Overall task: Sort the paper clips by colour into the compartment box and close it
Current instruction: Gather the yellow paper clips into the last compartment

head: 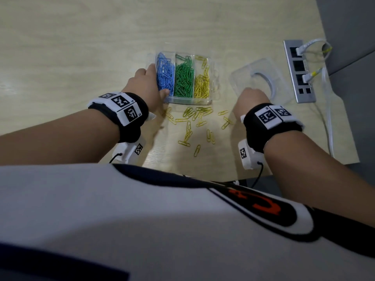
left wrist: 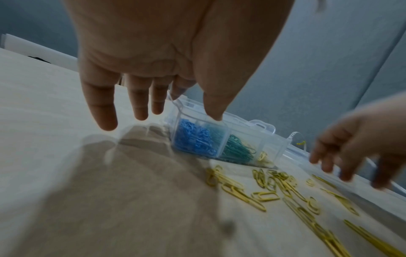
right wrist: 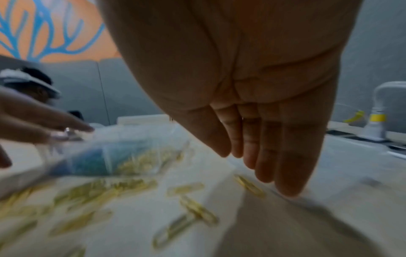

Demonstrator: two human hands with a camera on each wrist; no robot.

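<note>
The clear compartment box [head: 211, 101] stands open mid-table, with blue clips [head: 165, 74] in its left section, green clips [head: 183, 78] in the middle and yellow clips [head: 202, 84] in the right. Several loose yellow clips [head: 194, 122] lie on the table in front of it. My left hand [head: 149, 82] is at the box's left side with its fingers [left wrist: 103, 111] straight and the thumb tip [left wrist: 216, 116] touching the near rim. To the right of the loose clips, my right hand [head: 250, 98] hovers low over the table with straight fingers [right wrist: 263, 167] held together and holds nothing.
A flat clear plastic piece [head: 261, 76] with a grey arc lies just beyond my right hand. A metal socket panel [head: 299, 72] with white cables [head: 312, 49] is set into the table at the far right. The table's near edge runs just behind my wrists.
</note>
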